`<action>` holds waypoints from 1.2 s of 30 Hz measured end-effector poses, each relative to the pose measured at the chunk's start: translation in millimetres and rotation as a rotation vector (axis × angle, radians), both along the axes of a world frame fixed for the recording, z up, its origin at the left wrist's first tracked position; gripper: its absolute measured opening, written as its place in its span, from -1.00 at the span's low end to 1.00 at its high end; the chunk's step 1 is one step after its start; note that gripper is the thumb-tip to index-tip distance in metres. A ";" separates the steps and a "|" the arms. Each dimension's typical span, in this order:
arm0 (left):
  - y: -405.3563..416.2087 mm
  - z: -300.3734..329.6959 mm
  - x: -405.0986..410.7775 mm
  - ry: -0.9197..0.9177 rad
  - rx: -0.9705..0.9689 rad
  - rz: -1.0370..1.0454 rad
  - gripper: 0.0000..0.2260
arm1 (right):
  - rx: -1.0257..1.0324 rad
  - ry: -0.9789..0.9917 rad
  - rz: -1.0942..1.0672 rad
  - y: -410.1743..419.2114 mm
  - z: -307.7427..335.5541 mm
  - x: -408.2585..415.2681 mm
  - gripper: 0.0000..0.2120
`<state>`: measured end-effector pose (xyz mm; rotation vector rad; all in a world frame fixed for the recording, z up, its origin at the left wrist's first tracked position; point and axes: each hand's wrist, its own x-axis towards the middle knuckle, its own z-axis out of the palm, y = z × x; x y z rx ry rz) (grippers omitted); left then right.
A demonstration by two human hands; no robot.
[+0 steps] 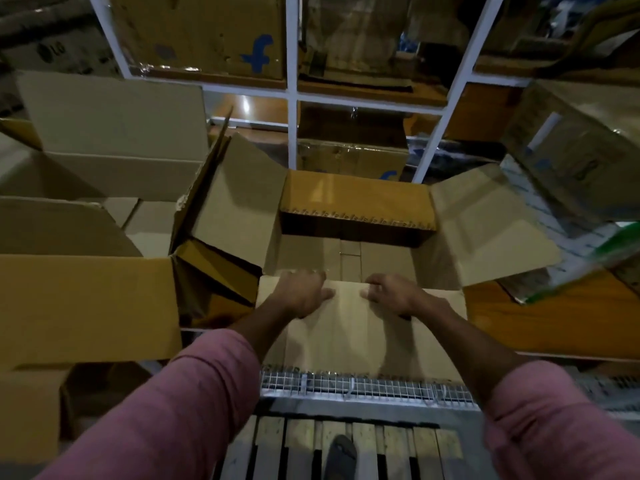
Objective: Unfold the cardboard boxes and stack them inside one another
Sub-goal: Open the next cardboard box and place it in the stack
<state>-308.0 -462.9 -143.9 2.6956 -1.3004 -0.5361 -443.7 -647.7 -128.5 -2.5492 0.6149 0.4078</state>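
An open cardboard box [349,261] stands in front of me on a wooden shelf, its four flaps spread outward. Its near flap [349,337] folds down toward me. My left hand [303,292] and my right hand [389,292] both grip the top edge of that near flap, fingers curled over it into the box. The box's inside looks empty. To the left stand other opened cardboard boxes [86,299], one seemingly nested in another, with tall flaps [114,116] raised.
White shelf uprights [292,81] rise behind the box, with taped cartons [201,32] on the higher shelves. A printed carton [571,147] leans at the right. A wire grid edge [363,386] and wooden pallet slats [298,445] lie below, with a sandalled foot [341,455].
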 end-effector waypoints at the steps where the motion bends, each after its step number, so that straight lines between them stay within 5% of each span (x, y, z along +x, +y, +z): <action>1: 2.1 -4.5 -1.0 -0.052 -0.003 -0.006 -0.65 | -0.012 -0.001 0.009 -0.5 -4.6 -1.5 -0.84; 13: 8.5 -12.1 -10.6 -0.160 -0.126 -0.029 -0.77 | -0.284 -0.170 -0.051 23.4 -18.9 -11.6 -0.75; 21: 20.5 -7.9 -14.2 -0.096 -0.093 -0.050 -0.68 | -0.142 -0.070 -0.008 24.5 -13.1 -21.1 -0.70; 26: 17.3 -5.2 -14.5 0.012 -0.120 -0.003 -0.52 | 0.049 -0.221 -0.117 24.0 -8.3 -20.2 -0.58; 32: -12.0 -0.7 3.5 -0.023 -0.186 0.034 -0.43 | 0.036 -0.273 -0.083 2.2 -15.9 22.5 -0.66; 36: -41.9 -5.5 25.0 -0.008 -0.041 0.016 -0.52 | 0.009 -0.097 -0.006 -26.4 -45.2 57.6 -0.69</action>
